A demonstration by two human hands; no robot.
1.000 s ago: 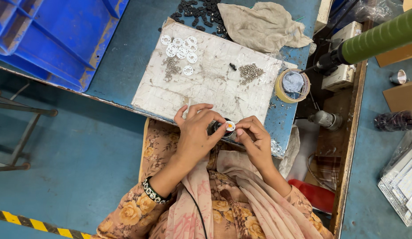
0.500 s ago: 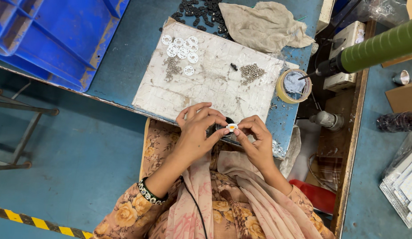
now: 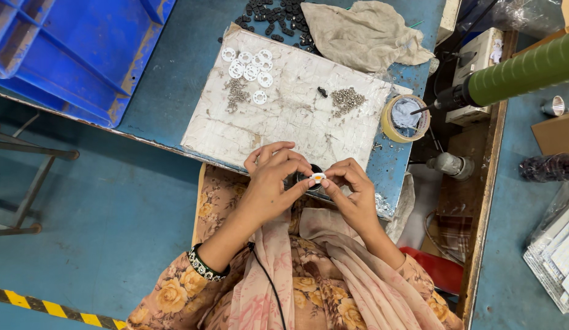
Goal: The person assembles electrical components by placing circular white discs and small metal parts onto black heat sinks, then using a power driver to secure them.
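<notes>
Both hands, left hand [image 3: 273,180] and right hand [image 3: 351,189], pinch one small white ring [image 3: 318,177] between closed fingertips (over a dark part), just below the white board [image 3: 296,116] on the counter [image 3: 174,91].

dark part [image 3: 309,177]: mostly hidden behind the fingers of the left hand [image 3: 273,183] and right hand [image 3: 351,189]; its shape cannot be told
blue bin [image 3: 70,55]: cut off by the top and left edges
grey heap [image 3: 347,99]: pieces too small to tell apart
green tube [image 3: 523,70]: runs off the right edge
</notes>
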